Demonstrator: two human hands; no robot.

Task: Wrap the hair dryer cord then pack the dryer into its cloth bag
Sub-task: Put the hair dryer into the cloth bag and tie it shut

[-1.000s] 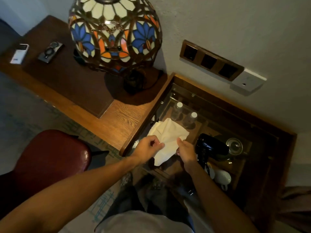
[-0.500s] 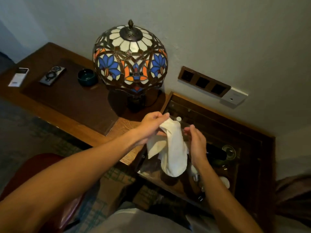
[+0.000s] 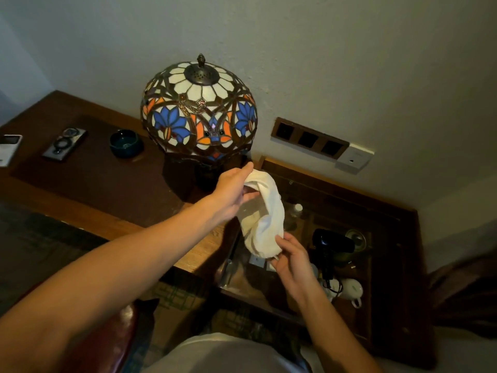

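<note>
A white cloth bag [image 3: 265, 219] hangs in the air between both hands, above the edge of a glass-topped cabinet. My left hand [image 3: 233, 189] grips its upper end. My right hand [image 3: 291, 258] pinches its lower end. The black hair dryer [image 3: 332, 244] lies on the glass top to the right of my right hand, apart from it, with its dark cord [image 3: 329, 281] trailing toward me.
A stained-glass lamp [image 3: 199, 111] stands on the wooden desk [image 3: 88, 184] just behind the bag. A dark bowl [image 3: 125, 143], a remote [image 3: 64, 144] and a white device [image 3: 9, 149] lie further left. Bottles, cups and a white teapot [image 3: 352, 289] show beneath the glass. Wall sockets [image 3: 309, 138] sit above.
Both hands lifted the bag off the glass top and raised it. My right hand slid from the bag's top down to its lower end. The dryer has not moved.
</note>
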